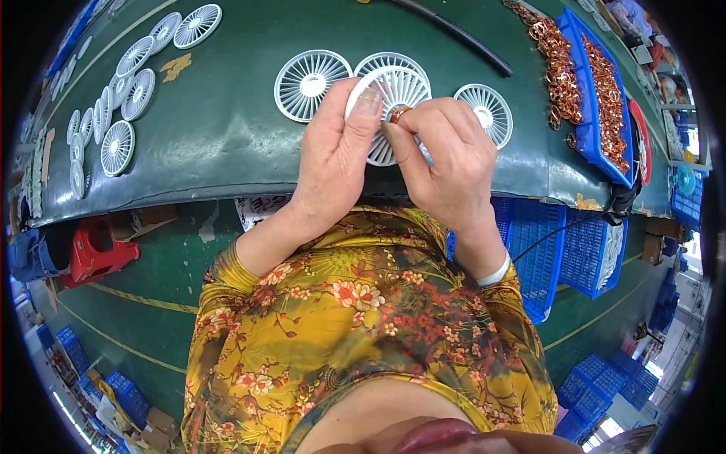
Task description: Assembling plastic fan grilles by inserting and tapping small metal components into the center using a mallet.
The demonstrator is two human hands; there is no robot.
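Note:
Over the green table's near side, my left hand (338, 147) grips the rim of a white spoked plastic wheel (402, 85), thumb on its near face. My right hand (448, 155) pinches a small copper-coloured ring (398, 113) against the wheel's hub; the fingers hide part of both. Behind the held wheel, another white wheel (311, 85) lies at the left, with a second white wheel (389, 60) beside it, partly covered. To the right of my right hand lies one more white wheel (488, 113).
Several white wheels (117, 147) are spread over the table's left part. At the right, copper rings (556, 64) lie heaped beside a blue tray (622, 170) holding more of them. A black tube (461, 38) lies at the back. Blue crates (537, 253) stand below the table.

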